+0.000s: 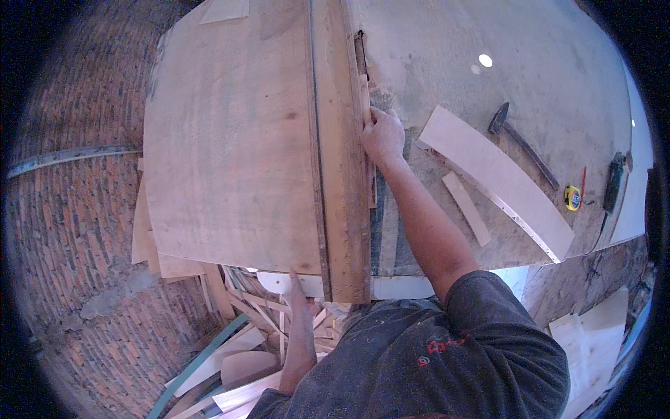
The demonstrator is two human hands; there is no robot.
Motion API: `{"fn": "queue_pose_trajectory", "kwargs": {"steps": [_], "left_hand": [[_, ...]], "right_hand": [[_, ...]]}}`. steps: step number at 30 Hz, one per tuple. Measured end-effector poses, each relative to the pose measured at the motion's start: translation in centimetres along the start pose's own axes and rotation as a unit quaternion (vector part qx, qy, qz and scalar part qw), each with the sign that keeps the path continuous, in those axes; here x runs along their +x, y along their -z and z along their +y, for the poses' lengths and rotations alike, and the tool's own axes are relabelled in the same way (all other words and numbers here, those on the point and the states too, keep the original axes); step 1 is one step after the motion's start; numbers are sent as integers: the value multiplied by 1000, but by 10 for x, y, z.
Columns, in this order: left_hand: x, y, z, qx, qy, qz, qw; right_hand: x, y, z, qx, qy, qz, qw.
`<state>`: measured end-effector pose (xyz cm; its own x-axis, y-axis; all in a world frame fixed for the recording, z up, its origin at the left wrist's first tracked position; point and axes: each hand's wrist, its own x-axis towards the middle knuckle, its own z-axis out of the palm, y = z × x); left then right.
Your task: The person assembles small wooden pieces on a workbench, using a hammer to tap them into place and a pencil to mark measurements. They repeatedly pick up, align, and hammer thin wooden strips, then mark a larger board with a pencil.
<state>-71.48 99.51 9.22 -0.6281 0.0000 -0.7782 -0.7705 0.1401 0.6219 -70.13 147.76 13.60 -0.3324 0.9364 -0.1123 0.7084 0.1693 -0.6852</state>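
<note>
My right hand (384, 137) is closed, its fingers curled on a narrow wooden strip (365, 94). That strip lies along the right side of a long upright wooden fence (343, 160) that runs away from me across the table. On the fence's left lies a large pale plywood sheet (237, 146). My left hand (298, 288) is at the sheet's near edge, a digit over the edge and the other fingers out of sight below. Right of my right forearm lie a curved plywood piece (499, 178) with a light edge and a short wooden strip (466, 209).
A hammer (523, 146), a yellow tape measure (573, 198) and a dark-handled tool (614, 183) lie on the worn tabletop (433, 56) to the right. Wood offcuts (251, 349) are heaped below at the left, by a brick floor (84, 244). More boards (593, 342) lean at lower right.
</note>
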Motion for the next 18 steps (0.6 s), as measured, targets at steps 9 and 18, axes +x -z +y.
{"fn": "queue_pose_trajectory", "kwargs": {"steps": [9, 18], "left_hand": [[-9, -7, 4, -1, 14, -20, 1000], [-11, -7, 8, -12, 14, -19, 1000]], "right_hand": [[0, 8, -2, 43, -22, -11, 999], [4, 8, 4, 35, 18, -19, 999]]}}
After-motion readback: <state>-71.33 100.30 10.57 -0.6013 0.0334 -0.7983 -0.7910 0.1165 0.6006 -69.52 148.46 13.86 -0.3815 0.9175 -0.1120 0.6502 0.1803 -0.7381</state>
